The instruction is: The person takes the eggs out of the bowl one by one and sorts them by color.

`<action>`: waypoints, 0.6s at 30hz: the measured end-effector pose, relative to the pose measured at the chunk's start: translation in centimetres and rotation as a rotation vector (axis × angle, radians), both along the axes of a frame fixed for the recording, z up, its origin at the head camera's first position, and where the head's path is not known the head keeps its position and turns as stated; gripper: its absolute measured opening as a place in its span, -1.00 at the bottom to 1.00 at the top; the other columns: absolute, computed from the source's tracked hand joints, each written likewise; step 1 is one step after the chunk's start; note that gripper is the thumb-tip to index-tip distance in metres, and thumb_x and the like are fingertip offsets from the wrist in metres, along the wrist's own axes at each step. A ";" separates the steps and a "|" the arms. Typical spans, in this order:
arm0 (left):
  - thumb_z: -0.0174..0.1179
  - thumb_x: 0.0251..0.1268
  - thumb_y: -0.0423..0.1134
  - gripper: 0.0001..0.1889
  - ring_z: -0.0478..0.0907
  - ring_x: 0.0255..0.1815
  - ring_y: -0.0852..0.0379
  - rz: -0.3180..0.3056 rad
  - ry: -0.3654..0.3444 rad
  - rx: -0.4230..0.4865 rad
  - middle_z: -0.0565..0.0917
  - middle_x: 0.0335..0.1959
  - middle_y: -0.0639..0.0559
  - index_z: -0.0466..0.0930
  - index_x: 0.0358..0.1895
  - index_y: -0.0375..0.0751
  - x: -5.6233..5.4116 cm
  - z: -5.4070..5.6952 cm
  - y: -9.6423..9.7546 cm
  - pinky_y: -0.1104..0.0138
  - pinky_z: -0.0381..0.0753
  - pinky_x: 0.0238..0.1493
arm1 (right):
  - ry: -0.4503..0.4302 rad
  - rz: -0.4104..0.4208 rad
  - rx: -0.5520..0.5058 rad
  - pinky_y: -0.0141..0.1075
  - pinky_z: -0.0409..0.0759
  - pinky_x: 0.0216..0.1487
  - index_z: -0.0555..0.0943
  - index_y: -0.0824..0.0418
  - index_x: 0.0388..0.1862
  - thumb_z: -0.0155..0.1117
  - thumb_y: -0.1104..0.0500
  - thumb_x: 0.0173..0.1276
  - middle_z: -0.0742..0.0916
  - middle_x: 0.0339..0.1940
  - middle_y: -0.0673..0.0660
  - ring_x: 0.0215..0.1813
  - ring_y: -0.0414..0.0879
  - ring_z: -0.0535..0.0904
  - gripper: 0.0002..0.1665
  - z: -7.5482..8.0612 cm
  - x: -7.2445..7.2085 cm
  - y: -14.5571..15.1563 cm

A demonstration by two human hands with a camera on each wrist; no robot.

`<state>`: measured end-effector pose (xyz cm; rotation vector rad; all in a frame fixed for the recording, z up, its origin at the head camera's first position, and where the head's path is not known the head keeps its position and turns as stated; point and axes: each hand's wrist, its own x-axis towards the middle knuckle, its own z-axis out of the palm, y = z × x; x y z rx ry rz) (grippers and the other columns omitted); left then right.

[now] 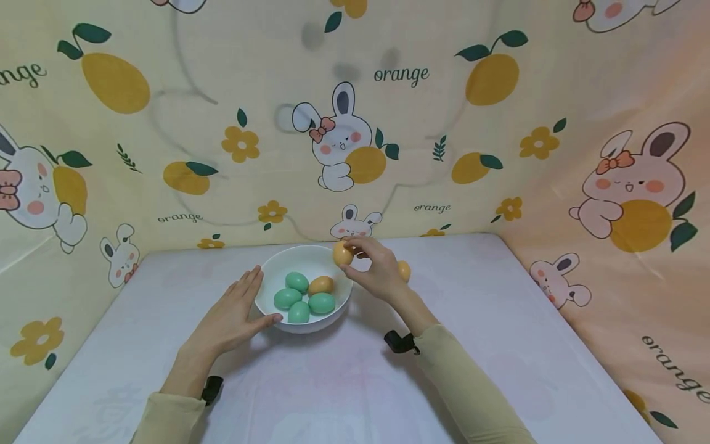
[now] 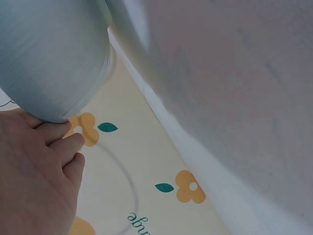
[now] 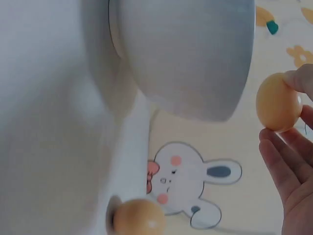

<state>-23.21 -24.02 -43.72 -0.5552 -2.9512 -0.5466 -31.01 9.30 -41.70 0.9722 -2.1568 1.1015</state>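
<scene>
A white bowl [image 1: 302, 328] stands on the table with several green eggs [image 1: 288, 299] and one orange egg [image 1: 321, 285] inside. My left hand [image 1: 230, 317] rests against the bowl's left side, fingers extended along it and thumb at the near rim. In the left wrist view those fingers [image 2: 66, 142] touch the bowl's outer wall. Over the bowl's right rim, my right hand [image 1: 379, 271] pinches a second orange egg [image 3: 278, 102] between thumb and fingertips. Another orange egg [image 3: 140, 218] lies on the table right of the bowl, partly behind the right hand in the head view.
A white cloth covers the table [image 1: 310, 394]. Behind it and along both sides hangs a cream sheet [image 1: 249, 80] printed with rabbits, oranges and flowers. Black straps with small devices [image 1: 400, 341] sit at both wrists.
</scene>
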 end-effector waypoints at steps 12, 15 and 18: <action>0.16 0.36 0.41 0.15 -0.08 0.70 -0.28 0.011 -0.009 0.000 -0.04 0.71 -0.27 -0.06 0.66 -0.42 0.1 0.2 0.2 -0.14 -0.03 0.67 | -0.067 -0.080 -0.029 -0.18 0.78 0.05 0.63 0.36 0.18 0.57 0.37 0.18 0.73 0.16 0.21 0.08 0.05 0.71 -0.44 -0.4 -0.3 4.0; 0.18 0.37 0.39 0.14 -0.08 0.70 -0.29 0.014 -0.010 -0.002 -0.04 0.71 -0.27 -0.06 0.65 -0.43 0.1 0.2 0.2 -0.14 -0.03 0.67 | -0.082 -0.111 -0.025 -0.17 0.78 0.04 0.62 0.34 0.20 0.59 0.35 0.17 0.73 0.16 0.20 0.08 0.03 0.71 -0.41 -0.7 -0.4 5.0; 0.19 0.38 0.37 0.13 -0.08 0.70 -0.30 0.015 -0.012 -0.001 -0.04 0.71 -0.27 -0.06 0.65 -0.43 0.1 0.2 0.2 -0.15 -0.03 0.67 | -0.089 -0.127 -0.022 -0.15 0.79 0.02 0.62 0.34 0.20 0.60 0.36 0.16 0.73 0.17 0.21 0.05 0.04 0.72 -0.39 -1.1 -0.5 6.0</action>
